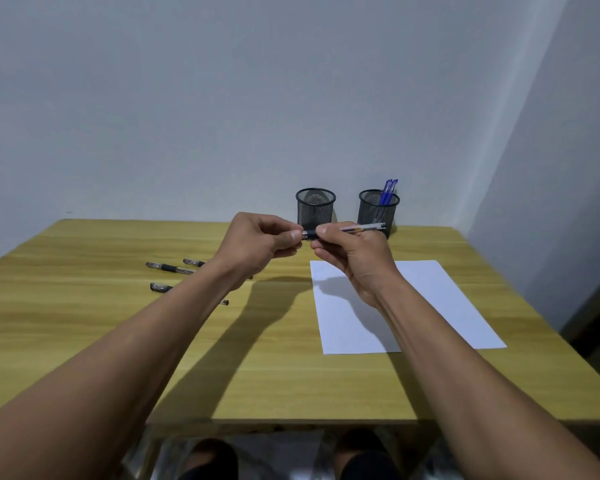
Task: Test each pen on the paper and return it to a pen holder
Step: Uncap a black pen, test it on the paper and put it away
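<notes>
Both hands are raised above the table, holding one clear-barrelled pen (362, 228) level between them. My right hand (352, 258) grips its dark grip section, and the barrel points right. My left hand (262, 242) pinches the pen's left end; whether that end is a cap or the tip is hidden by the fingers. A white sheet of paper (437, 299) lies flat under and to the right of my right hand. At the back stand two black mesh pen holders: the left holder (315, 207) looks empty, the right holder (378, 209) has two blue pens (388, 190).
Three black pens lie on the wooden table (84, 323) to the left: one (168, 267) furthest left, one (193, 262) behind it, one (161, 287) nearer, all partly hidden by my left forearm. Walls close in behind and to the right.
</notes>
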The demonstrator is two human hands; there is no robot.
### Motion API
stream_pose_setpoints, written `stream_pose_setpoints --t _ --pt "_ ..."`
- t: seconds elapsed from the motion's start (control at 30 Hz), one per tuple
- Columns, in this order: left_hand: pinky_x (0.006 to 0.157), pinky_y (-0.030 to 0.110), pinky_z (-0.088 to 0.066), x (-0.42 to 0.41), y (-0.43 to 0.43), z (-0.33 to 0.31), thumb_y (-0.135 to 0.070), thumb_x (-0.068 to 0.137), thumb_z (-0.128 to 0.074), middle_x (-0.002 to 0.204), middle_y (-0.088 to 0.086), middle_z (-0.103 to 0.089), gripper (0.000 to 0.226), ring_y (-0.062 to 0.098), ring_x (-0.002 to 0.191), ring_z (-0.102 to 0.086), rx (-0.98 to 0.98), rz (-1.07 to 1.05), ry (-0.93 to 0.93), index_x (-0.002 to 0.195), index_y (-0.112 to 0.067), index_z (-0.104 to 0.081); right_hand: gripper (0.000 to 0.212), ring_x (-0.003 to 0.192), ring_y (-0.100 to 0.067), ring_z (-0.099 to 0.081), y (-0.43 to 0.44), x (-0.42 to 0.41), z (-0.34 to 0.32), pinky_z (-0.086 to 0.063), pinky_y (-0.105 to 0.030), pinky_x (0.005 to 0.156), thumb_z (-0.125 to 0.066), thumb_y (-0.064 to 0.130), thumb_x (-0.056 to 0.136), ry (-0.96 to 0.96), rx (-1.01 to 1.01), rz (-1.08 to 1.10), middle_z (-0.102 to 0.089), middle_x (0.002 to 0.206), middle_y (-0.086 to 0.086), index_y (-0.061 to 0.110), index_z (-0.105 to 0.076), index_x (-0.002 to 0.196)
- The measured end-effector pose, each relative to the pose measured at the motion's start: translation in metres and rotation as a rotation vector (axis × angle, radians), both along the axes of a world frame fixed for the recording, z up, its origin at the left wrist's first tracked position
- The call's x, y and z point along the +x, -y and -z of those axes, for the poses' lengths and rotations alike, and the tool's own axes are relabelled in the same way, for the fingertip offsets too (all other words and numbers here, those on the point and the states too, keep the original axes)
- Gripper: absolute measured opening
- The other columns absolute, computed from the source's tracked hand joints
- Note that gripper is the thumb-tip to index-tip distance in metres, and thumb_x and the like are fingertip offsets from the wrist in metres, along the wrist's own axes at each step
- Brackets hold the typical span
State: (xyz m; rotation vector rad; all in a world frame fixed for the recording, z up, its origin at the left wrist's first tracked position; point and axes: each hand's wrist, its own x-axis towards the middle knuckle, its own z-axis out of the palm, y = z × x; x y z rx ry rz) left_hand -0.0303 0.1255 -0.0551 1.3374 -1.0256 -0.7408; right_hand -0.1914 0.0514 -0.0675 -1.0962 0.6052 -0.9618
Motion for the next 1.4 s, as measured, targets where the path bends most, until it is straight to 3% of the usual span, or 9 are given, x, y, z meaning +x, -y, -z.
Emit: stream_pose_setpoints --t 0.27,0.4,0.53,0.67,0.83,0.97,1.13,1.2,1.4 --pt "0.071 0.024 -0.06 0.024 0.023 0.005 0.001 0.085 -0.071 0.076 0.013 -0.07 0.003 0.018 0.069 -0.067 0.1 -0.037 -0.025 0.086 0.003 -0.073 0.004 0.06 -0.014 -0.072 0.039 -0.014 0.007 -0.062 -0.02 0.065 -0.072 0.0 0.09 0.036 0.066 0.106 -0.073 0.067 -0.01 -0.002 -0.069 0.087" --pt "0.072 0.023 -0.06 0.04 0.031 0.018 0.004 0.086 -0.07 0.092 0.019 -0.072 0.009 0.02 0.074 -0.069 0.122 -0.082 0.065 0.094 0.006 -0.073 0.006 0.067 -0.016 -0.073 0.055 -0.029 0.02 -0.064 -0.023 0.069 -0.074 0.003 0.09 -0.142 0.014 0.103 -0.075 0.072 -0.011 0.0 -0.073 0.085" --pt "0.076 0.025 -0.06 0.029 0.065 0.038 -0.003 0.086 -0.071 0.088 0.011 -0.074 0.011 0.017 0.078 -0.07 0.187 -0.076 0.312 0.094 -0.007 -0.077 0.008 0.07 -0.014 -0.072 0.052 -0.018 0.036 -0.064 -0.026 0.069 -0.075 0.01 0.091 -0.278 -0.06 0.064 -0.074 0.077 -0.009 0.003 -0.074 0.091" --pt "0.069 0.013 -0.048 0.023 0.089 0.055 -0.016 0.081 -0.08 0.085 -0.001 -0.075 0.009 0.01 0.08 -0.067 0.202 -0.161 0.575 0.09 -0.016 -0.079 0.01 0.073 -0.017 -0.07 0.054 -0.022 0.054 -0.063 -0.035 0.073 -0.076 0.016 0.092 -0.355 -0.073 0.063 -0.073 0.077 -0.009 0.006 -0.074 0.091" --pt "0.087 0.036 -0.052 0.012 0.111 0.07 -0.03 0.079 -0.078 0.088 -0.012 -0.071 0.004 0.015 0.096 -0.064 0.318 -0.165 0.77 0.079 -0.032 -0.075 0.011 0.072 -0.021 -0.068 0.053 -0.022 0.06 -0.061 -0.041 0.074 -0.076 0.017 0.092 -0.364 -0.053 0.065 -0.072 0.077 -0.011 0.007 -0.074 0.087" --pt "0.089 0.039 -0.049 0.006 0.115 0.072 -0.034 0.079 -0.077 0.084 -0.014 -0.067 0.004 0.017 0.101 -0.061 0.372 -0.189 0.796 0.076 -0.035 -0.074 0.01 0.07 -0.019 -0.067 0.052 -0.022 0.057 -0.061 -0.038 0.069 -0.074 0.014 0.093 -0.388 -0.092 0.054 -0.072 0.076 -0.01 0.008 -0.074 0.086" --pt "0.092 0.041 -0.047 0.004 0.094 0.066 -0.035 0.092 -0.061 0.103 -0.003 -0.073 0.016 0.025 0.107 -0.06 0.317 -0.209 0.83 0.101 -0.034 -0.073 0.011 0.068 -0.019 -0.066 0.048 -0.022 0.054 -0.061 -0.036 0.066 -0.071 0.014 0.095 -0.402 -0.105 0.072 -0.071 0.077 -0.011 0.005 -0.075 0.089" --pt "0.091 0.043 -0.046 0.0 0.072 0.064 -0.036 0.093 -0.054 0.102 -0.003 -0.073 0.023 0.026 0.108 -0.058 0.28 -0.184 0.925 0.109 -0.032 -0.071 0.013 0.069 -0.019 -0.067 0.046 -0.021 0.053 -0.063 -0.037 0.067 -0.068 0.015 0.097 -0.421 -0.119 0.079 -0.072 0.078 -0.011 0.006 -0.075 0.09" --pt "0.106 0.044 -0.037 -0.021 0.022 0.066 -0.06 0.089 -0.05 0.145 0.002 -0.052 0.057 0.026 0.134 -0.044 0.391 -0.005 1.247 0.133 -0.026 -0.058 0.014 0.066 -0.02 -0.065 0.039 -0.017 0.053 -0.062 -0.042 0.069 -0.07 0.016 0.094 -0.524 -0.23 0.125 -0.07 0.075 -0.012 0.002 -0.073 0.092"
